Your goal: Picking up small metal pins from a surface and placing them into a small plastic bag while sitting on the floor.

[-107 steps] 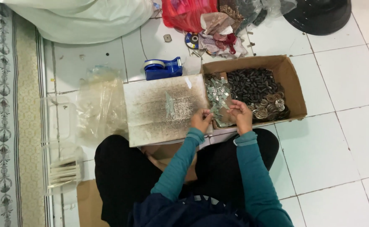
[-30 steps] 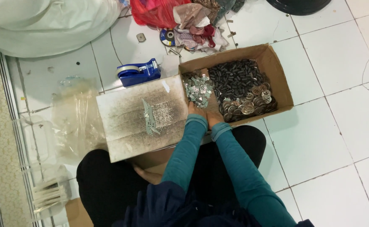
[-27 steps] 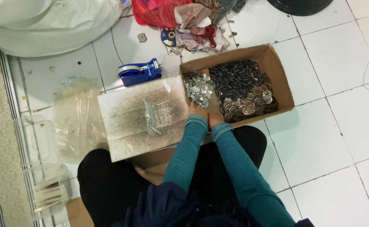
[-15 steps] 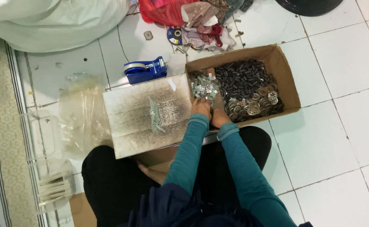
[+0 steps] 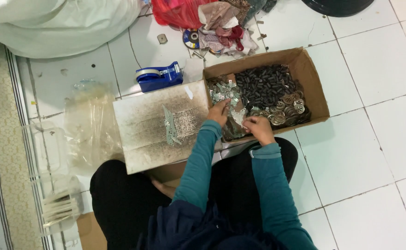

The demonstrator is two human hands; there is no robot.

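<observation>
Inside cardboard box, both hands among small metal plates.

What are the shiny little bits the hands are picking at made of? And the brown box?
The shiny bits look like thin metal: silvery, flat, glinting. The left hand and right hand are in among them. The brown box looks like plain matte cardboard, with folded flaps and raw edges. The dark pieces beside them are dull black, maybe rubber or plastic; too small to tell.
</observation>
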